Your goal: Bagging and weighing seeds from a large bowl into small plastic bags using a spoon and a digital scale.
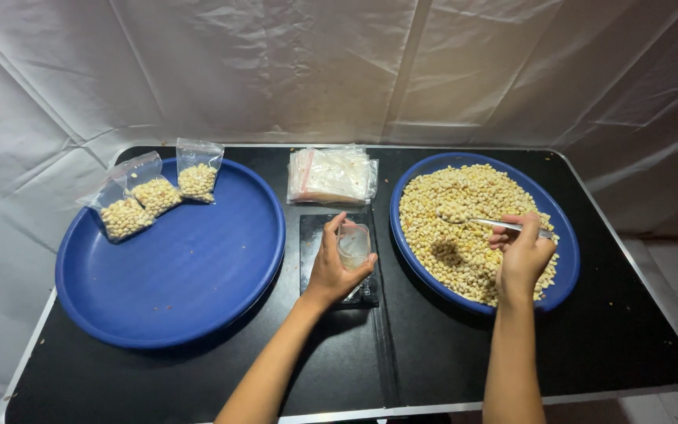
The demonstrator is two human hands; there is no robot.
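From the head camera, a black folding worktop [433,345] stands before a creased white sheet backdrop [276,63]. The left hand [337,267] reaches to the middle of the worktop, its fingers [331,235] wrapped around a small clear plastic pouch [353,245] that stands on a flat black rectangular scale [311,235]. The pouch looks empty or nearly so. The right hand [521,255] hovers over the near side of a round blue plastic tray heaped with pale yellow beans [563,279], its fingers pinched on the handle of a slim metal spoon [490,224]. The spoon's bowl lies to the left of the hand, carrying a small mound of beans just above the heap. Behind the scale, near the far edge, sits a stack of empty clear zip pouches [331,174]. On the left rests a larger round blue tray [174,275], mostly bare, with three filled pouches of beans [154,195] lying together at its far rim.
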